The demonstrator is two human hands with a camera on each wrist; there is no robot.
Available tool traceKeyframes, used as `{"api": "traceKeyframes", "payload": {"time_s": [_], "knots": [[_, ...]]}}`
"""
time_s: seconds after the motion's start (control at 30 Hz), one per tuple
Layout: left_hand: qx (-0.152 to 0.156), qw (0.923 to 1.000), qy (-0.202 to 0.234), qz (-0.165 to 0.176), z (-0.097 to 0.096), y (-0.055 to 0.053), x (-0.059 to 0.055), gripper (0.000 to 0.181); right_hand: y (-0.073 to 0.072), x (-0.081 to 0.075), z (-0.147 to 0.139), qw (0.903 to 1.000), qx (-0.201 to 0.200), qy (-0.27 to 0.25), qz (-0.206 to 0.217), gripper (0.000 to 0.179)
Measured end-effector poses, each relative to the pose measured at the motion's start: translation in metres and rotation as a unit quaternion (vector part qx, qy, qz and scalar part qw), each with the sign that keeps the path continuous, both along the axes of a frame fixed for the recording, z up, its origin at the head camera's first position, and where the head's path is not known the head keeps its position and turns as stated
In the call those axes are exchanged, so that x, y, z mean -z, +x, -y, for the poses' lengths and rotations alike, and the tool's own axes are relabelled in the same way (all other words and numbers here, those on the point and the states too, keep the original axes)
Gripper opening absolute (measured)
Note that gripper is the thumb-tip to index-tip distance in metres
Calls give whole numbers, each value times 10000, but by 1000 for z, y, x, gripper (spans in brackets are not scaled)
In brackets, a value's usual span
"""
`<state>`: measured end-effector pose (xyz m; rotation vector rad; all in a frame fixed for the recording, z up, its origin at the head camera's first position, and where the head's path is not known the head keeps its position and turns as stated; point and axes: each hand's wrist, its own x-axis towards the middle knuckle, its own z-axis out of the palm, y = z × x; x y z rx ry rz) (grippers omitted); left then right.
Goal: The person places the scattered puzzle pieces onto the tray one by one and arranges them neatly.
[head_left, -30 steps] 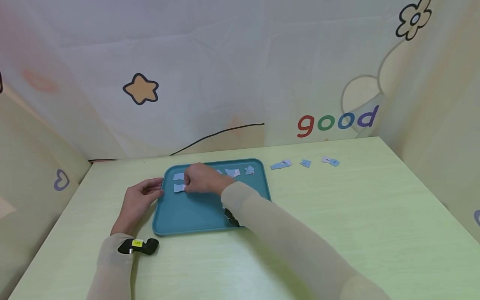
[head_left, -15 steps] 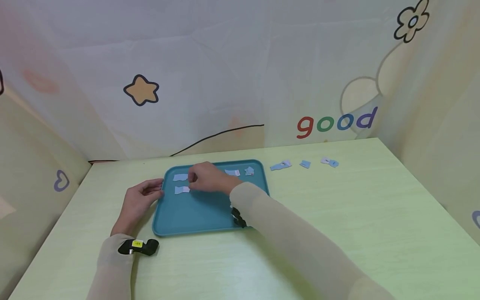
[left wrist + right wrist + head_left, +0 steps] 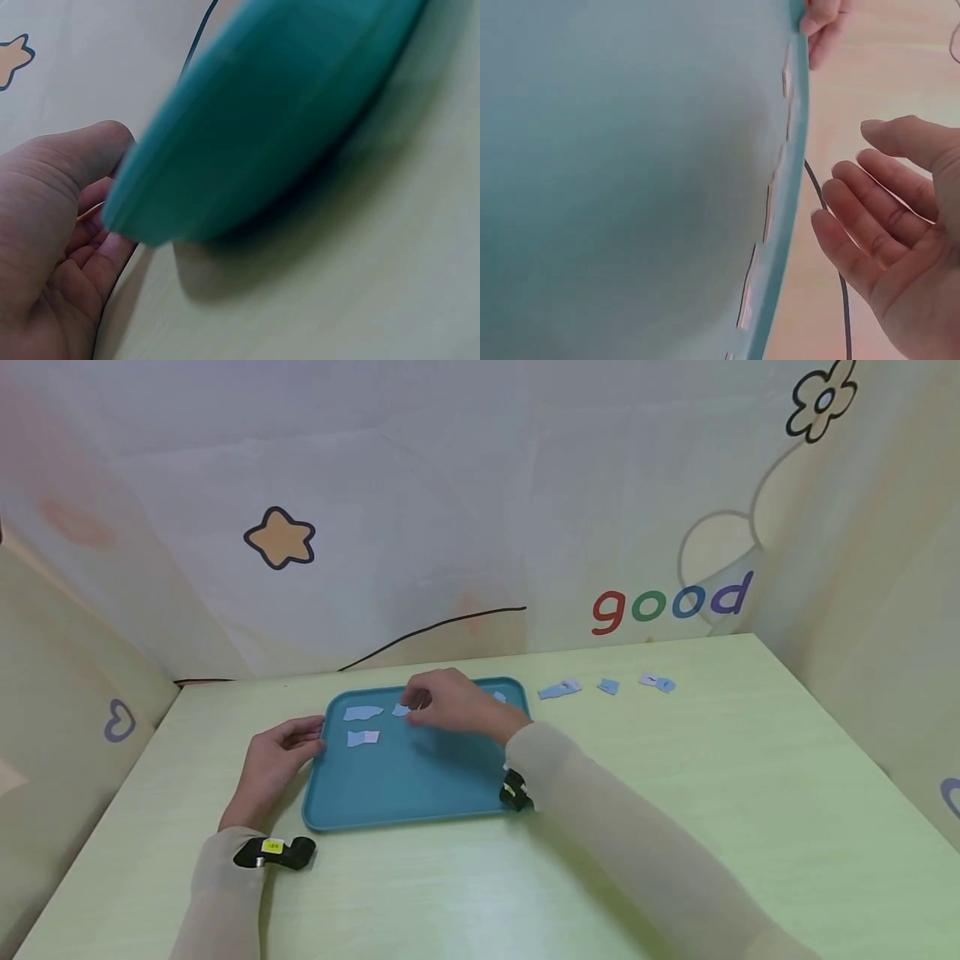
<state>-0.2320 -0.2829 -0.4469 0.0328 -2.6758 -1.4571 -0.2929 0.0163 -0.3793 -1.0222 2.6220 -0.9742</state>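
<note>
My left hand (image 3: pixel 276 762) holds the left edge of a teal tray (image 3: pixel 401 793). In the left wrist view its thumb (image 3: pixel 105 146) lies against the rim, with the fingers curled below. My right hand (image 3: pixel 463 703) hovers over the tray's back part. Its fingers are loosely bent and hold nothing, as the right wrist view shows. At the tray's back left lies a pale blue jagged paper piece (image 3: pixel 363 713). A two-tone blue-and-pink piece (image 3: pixel 363 738) sits just in front of it. Another piece (image 3: pixel 401 710) shows beside my right fingertips. My right hand partly hides the others.
On the table right of the tray lie a long blue-and-pink piece (image 3: pixel 560 688), a small blue piece (image 3: pixel 608 686) and a joined pair (image 3: pixel 657 682). A printed cloth backdrop (image 3: pixel 420 527) rises behind the table.
My right hand has let go of the blue-and-pink piece and moved right and up, its fingers opening. That piece now lies uncovered. The left hand has stayed at the tray's edge.
</note>
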Motion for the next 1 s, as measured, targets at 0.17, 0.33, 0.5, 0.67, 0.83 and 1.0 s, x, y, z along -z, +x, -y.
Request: {"api": "traceKeyframes", "payload": {"time_s": [0.17, 0.33, 0.5, 0.67, 0.83, 1.0], "knots": [[-56, 9999, -11, 93, -1, 1, -1, 47, 7, -5, -17, 9997, 182, -128, 47, 27], [-79, 9999, -43, 111, -1, 0, 0, 47, 12, -9, -34, 9991, 307, -287, -6, 27], [-70, 10000, -33, 60, 0, 0, 1, 46, 16, -12, -53, 9973, 490, -552, 11, 24], [-47, 10000, -41, 5, 0, -1, 2, 46, 20, -13, -71, 9957, 636, -675, -14, 27], [-50, 10000, -20, -28, 0, -1, 2, 46, 22, -11, -90, 9937, 857, -716, -14, 29], [-15, 10000, -13, -36, 1, -1, 3, 46, 25, -10, -108, 9918, 1002, -797, -61, 29]]}}
